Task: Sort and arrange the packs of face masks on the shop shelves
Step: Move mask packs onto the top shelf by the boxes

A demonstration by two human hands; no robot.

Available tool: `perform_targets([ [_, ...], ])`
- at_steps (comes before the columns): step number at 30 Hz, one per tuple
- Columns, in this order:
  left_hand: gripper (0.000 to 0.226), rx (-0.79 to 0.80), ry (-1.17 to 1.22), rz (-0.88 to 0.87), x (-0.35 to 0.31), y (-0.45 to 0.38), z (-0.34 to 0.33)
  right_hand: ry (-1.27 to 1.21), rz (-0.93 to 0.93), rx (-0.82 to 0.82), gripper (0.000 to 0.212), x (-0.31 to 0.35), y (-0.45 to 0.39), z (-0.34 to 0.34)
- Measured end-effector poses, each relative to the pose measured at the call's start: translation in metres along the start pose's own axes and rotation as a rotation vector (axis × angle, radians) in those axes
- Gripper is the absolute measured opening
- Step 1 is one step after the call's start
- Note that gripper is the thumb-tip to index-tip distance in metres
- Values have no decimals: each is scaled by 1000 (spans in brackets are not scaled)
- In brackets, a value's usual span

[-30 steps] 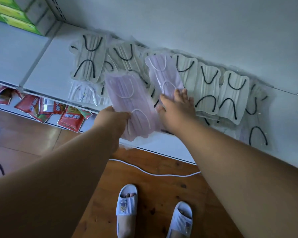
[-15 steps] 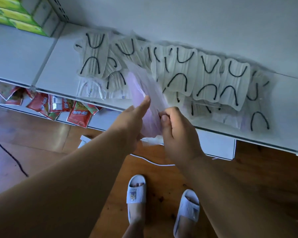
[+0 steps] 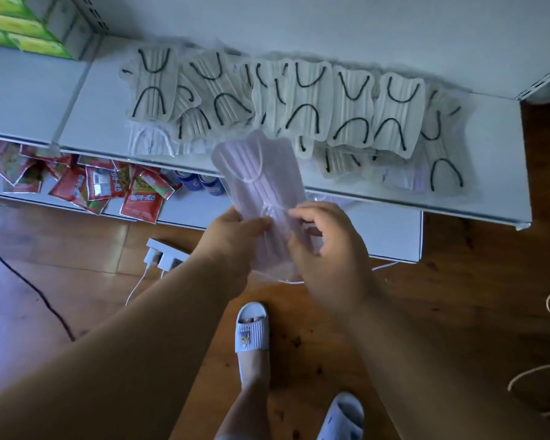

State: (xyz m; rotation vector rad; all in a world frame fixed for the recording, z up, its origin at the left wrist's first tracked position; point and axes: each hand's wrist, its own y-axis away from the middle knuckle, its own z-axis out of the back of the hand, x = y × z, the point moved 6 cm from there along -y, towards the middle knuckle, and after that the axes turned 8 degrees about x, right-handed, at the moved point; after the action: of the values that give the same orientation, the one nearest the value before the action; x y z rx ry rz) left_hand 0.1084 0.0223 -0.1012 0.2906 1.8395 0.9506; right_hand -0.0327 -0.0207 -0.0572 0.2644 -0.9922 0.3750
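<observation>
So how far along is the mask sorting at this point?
Early to midway, at a guess. Done: nothing looks finished; the white packs with black loops still overlap untidily on the shelf. In hand: the left hand and right hand both grip the pink packs in front of the shelf edge. Left: placing those, straightening the white row, and pulling out a purple pack buried at the right.

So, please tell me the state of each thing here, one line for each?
pink mask pack: lifted off the shelf, held in both hands.
left hand: grips the pack's left edge.
right hand: pinches its right edge.
white mask packs: lying flat, overlapping on the upper shelf.
red snack packets: jumbled on the lower shelf.
</observation>
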Motion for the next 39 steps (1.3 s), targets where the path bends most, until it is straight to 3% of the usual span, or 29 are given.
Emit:
perform_targets([
  [2,15,13,30,7,4,12,-5,25,-90,-105,37,-5,10,20],
  [4,18,79,45,18,10,31,-13,-55,-357,-41,52,-21,22,32],
  [6,17,134,-29,34,16,53,-21,-430,-624,46,56,-27,40,35],
  [8,24,166,-143,26,18,77,-31,-593,-681,23,45,-18,58,53],
  [11,48,185,-235,-9,11,127,-50,-572,-654,-18,30,11,89,90],
  [14,45,194,-261,-49,1,189,-64,-621,-642,-79,13,40,132,121],
  [16,26,196,-154,-50,-4,233,-70,-725,-654,-88,10,59,161,137],
  [18,14,172,-88,-52,-8,272,-71,-836,-642,-37,13,83,184,151],
  [23,30,120,-202,-259,-55,351,-74,-886,-428,184,7,168,201,177],
  [25,25,72,-228,-377,-83,383,-75,-900,-358,207,7,205,200,189],
  [30,20,87,-110,-461,-130,438,-78,-957,-228,159,9,275,199,225],
  [32,22,99,-155,-512,-148,448,-80,-880,-149,143,25,300,199,237],
  [34,39,86,-238,-566,-165,457,-81,-772,-97,66,38,318,199,246],
  [36,47,108,-238,-598,-184,463,-80,-710,-84,-44,29,331,197,254],
  [39,19,146,-156,-615,-210,471,-69,-623,-79,-134,13,353,191,256],
])
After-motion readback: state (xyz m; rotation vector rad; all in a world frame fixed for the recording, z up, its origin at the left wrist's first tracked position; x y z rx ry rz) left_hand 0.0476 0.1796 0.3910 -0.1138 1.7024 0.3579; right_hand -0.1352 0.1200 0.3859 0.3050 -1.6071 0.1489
